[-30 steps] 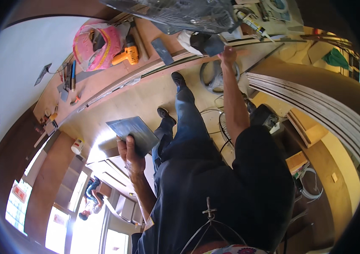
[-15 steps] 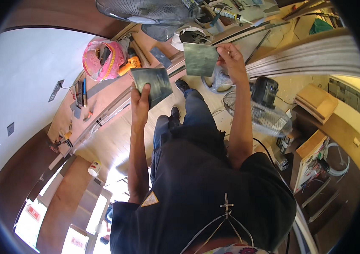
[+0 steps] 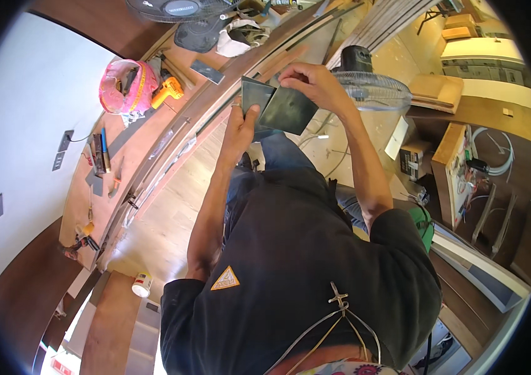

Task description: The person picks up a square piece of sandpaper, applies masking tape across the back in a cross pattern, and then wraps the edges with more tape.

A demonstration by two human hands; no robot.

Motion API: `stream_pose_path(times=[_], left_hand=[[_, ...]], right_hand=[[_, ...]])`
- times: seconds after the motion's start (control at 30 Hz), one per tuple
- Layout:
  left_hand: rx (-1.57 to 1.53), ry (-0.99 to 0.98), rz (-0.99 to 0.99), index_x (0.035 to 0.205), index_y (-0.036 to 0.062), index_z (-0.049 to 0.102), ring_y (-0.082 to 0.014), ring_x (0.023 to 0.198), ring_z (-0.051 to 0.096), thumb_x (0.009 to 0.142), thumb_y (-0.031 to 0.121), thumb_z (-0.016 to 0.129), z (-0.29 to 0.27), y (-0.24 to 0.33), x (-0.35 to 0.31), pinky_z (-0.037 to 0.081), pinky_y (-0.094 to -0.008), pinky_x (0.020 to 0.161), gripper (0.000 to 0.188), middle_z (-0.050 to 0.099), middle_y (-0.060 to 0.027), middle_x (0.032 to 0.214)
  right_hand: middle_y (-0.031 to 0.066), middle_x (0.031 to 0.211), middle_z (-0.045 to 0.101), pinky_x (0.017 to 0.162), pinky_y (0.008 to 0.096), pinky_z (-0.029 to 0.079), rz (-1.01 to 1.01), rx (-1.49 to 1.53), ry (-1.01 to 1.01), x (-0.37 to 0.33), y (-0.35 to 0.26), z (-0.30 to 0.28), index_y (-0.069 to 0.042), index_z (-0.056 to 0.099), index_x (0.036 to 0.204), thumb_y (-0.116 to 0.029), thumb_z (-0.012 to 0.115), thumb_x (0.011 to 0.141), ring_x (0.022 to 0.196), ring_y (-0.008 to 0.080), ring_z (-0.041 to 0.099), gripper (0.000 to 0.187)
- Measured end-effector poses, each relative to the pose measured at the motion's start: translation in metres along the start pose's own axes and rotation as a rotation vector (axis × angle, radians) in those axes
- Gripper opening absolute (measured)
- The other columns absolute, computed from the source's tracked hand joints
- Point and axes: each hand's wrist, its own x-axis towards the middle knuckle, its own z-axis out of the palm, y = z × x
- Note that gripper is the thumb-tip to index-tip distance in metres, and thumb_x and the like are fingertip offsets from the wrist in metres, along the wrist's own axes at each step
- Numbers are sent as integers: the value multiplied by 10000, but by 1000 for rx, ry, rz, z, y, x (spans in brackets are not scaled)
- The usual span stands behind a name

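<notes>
I am watching both hands coming together above the lap; half a second ago the two dark square tiles were held apart, one per hand, and now they are overlapping, so the pieces are being matched or stacked face to face. The left hand (image 3: 238,128) is closing thumb and fingers around the lower edge of the left dark tile (image 3: 255,100), holding it upright. The right hand (image 3: 311,81) is pinching the top corner of the right dark tile (image 3: 290,111), tilting it against the first. Counting from the left: one pink bag (image 3: 121,84) and one orange drill (image 3: 168,90) are lying on the long wooden desk (image 3: 146,140), then two tiles, then one floor fan (image 3: 371,90) standing just beyond the right hand.
</notes>
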Motion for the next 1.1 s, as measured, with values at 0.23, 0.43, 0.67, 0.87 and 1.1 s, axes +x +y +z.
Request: stream_pose_path(times=[0.23, 0.43, 0.67, 0.87, 1.1], left_hand=[[-116, -55, -25, 1233, -16, 480, -152, 996, 544, 964, 207, 604, 19, -1, -58, 448, -300, 884, 371, 598, -116, 1080], [-77, -70, 51, 1282, -19, 457, -176, 1049, 535, 980, 190, 564, 35, 1, -68, 427, -312, 933, 383, 585, -125, 1137], [-48, -330, 63, 1298, -22, 437, -184, 1075, 524, 1031, 193, 432, 123, 7, -57, 418, -320, 951, 343, 564, -131, 1164], [-28, -560, -47, 1368, -90, 362, -212, 1153, 498, 1028, 209, 447, 221, -6, -46, 393, -327, 1000, 461, 521, -163, 1272], [181, -632, 61, 1336, -45, 421, -185, 1054, 533, 1026, 225, 466, 372, -23, -21, 431, -319, 933, 413, 569, -127, 1171]], right_hand=[[67, 834, 635, 657, 275, 466, -98, -137, 25, -40, -35, 35, -55, 708, 1005, -155, 697, 870, 695, 150, 563, 168], [52, 898, 658, 698, 281, 497, 39, 112, 385, -98, -18, 5, -36, 627, 1200, -200, 675, 913, 800, 119, 620, 335], [-2, 894, 572, 716, 229, 432, 304, 511, 560, -212, 19, 9, -6, 563, 1192, -243, 617, 966, 801, 73, 500, 332], [-6, 934, 556, 723, 235, 424, 273, 623, 909, -262, 72, 5, -8, 504, 1193, -207, 582, 984, 835, 75, 487, 298], [43, 1125, 599, 870, 267, 473, 187, 899, 1058, -335, 132, -91, -48, 437, 1357, -122, 579, 966, 1026, 118, 565, 422]])
